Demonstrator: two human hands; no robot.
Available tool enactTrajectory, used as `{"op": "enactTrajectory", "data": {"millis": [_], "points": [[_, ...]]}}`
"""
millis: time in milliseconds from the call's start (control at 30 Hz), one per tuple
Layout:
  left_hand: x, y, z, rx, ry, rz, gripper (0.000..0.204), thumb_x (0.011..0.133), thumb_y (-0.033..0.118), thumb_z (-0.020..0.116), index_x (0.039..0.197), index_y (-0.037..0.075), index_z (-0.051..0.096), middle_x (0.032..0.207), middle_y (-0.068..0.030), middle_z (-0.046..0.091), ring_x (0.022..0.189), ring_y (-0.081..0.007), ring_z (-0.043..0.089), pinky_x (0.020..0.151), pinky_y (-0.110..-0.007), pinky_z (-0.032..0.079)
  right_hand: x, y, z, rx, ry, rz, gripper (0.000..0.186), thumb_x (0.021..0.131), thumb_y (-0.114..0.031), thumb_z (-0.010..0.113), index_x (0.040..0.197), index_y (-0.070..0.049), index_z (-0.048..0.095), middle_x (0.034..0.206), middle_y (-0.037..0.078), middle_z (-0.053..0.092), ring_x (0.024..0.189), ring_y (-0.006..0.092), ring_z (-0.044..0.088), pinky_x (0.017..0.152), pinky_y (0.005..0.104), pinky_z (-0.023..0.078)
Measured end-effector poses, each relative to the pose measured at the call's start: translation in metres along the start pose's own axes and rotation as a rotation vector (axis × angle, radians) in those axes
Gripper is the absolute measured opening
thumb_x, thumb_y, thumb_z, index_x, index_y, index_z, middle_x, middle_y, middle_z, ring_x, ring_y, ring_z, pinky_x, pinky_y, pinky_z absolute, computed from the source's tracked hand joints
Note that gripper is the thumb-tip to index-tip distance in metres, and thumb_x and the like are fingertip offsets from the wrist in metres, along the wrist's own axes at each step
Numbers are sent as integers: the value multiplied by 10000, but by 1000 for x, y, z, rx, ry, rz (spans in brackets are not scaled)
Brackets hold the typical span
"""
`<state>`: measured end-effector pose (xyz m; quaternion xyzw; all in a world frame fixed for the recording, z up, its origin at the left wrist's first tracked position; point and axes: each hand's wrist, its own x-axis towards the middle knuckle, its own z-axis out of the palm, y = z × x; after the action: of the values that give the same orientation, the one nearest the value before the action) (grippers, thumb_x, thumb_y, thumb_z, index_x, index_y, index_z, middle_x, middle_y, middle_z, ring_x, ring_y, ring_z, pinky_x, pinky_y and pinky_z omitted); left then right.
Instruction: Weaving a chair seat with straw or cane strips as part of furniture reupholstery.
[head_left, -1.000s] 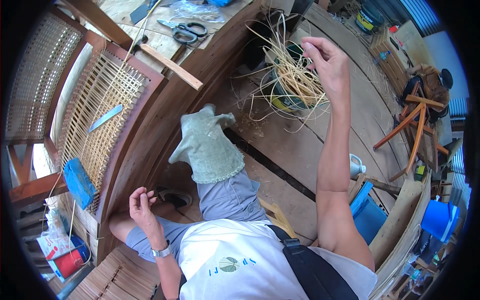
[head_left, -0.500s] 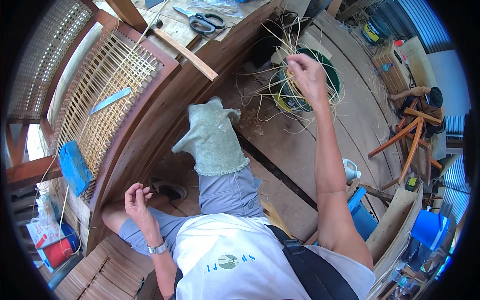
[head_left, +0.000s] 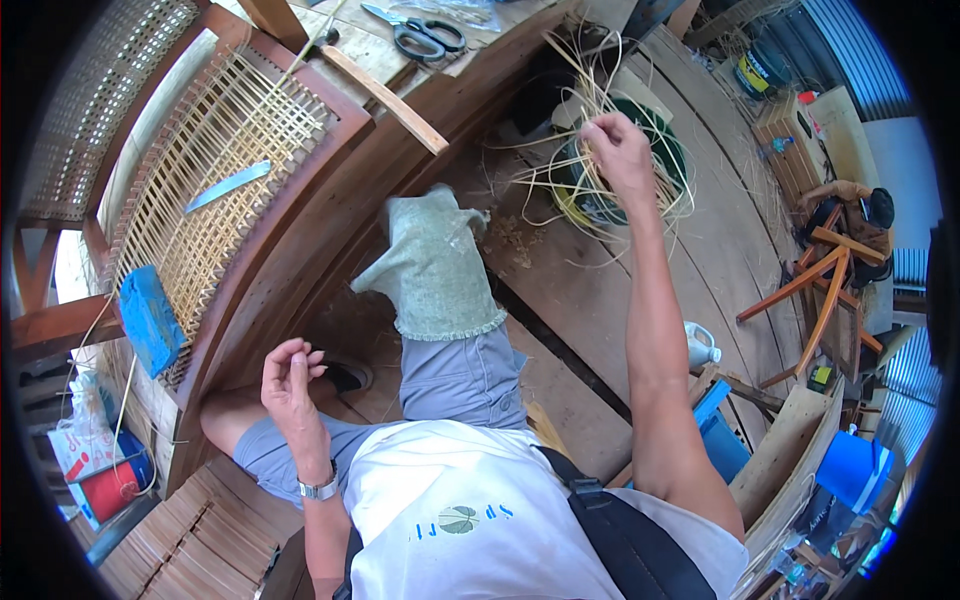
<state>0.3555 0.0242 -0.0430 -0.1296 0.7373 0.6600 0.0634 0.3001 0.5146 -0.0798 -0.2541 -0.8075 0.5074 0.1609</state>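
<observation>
My right hand (head_left: 622, 158) reaches out over the green bucket (head_left: 668, 135), its fingers pinched on pale cane strands (head_left: 588, 85) that fan up and curl out around the rim. My left hand (head_left: 292, 385), with a watch on the wrist, hovers above my bent leg. Its fingers are loosely curled and apart, with nothing visible in them. Beside it on the left is a wooden frame (head_left: 345, 125) with a partly woven cane panel (head_left: 225, 145). A flat pale strip (head_left: 228, 187) and a blue block-like bundle (head_left: 150, 320) lie on the panel.
A hammer (head_left: 385, 98) and black-handled scissors (head_left: 428, 40) lie on the bench at the top. Greenish cloth (head_left: 440, 265) covers my knee. At right are a white jug (head_left: 702, 345), blue bucket (head_left: 855, 468), wooden stool (head_left: 830, 275) and another person (head_left: 855, 205).
The view has shifted slightly. My right hand stays at the bucket, among the cane strands. My left hand has turned a little and its fingers have loosened.
</observation>
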Motion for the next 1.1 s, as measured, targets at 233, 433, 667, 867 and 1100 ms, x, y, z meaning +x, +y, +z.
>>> {"op": "enactTrajectory", "data": {"millis": [233,433,667,867,1100], "points": [[-14,45,92,182,-561,14,207,1024,113,574,1130,-29,681,1029,-74,654,927,-138,659,801,-262,533,-111,-25,-57,-416,-1,0,184,931,-164,688,1037,-21,733,790,6,657,676,66,569,625,217,451],[-22,36,193,135,-883,-16,278,1029,224,591,1123,-16,694,1017,-75,657,953,-130,644,815,-260,523,-178,-60,-33,-37,-189,186,153,904,-93,703,1033,-14,722,843,38,683,744,82,617,635,234,470],[-25,17,219,-363,-858,-574,194,1003,204,603,986,20,660,920,-56,689,859,-142,658,852,-295,532,-203,-64,-28,-237,-350,-285,107,887,-55,708,987,-21,722,936,85,711,879,223,688,753,351,539],[-36,55,182,-320,-943,-164,142,1013,136,554,946,16,589,872,-66,678,963,-149,681,866,-270,509,-145,19,-44,-650,180,-391,435,889,-114,688,1315,-84,607,1367,133,574,1234,351,544,1035,471,447],[-35,147,120,-429,-742,133,188,1038,189,512,1001,10,557,837,-51,600,486,-88,516,428,-202,445,-74,123,-72,-955,214,-222,463,893,-148,650,1353,-129,602,1402,182,536,1275,383,509,1047,493,437]]}}
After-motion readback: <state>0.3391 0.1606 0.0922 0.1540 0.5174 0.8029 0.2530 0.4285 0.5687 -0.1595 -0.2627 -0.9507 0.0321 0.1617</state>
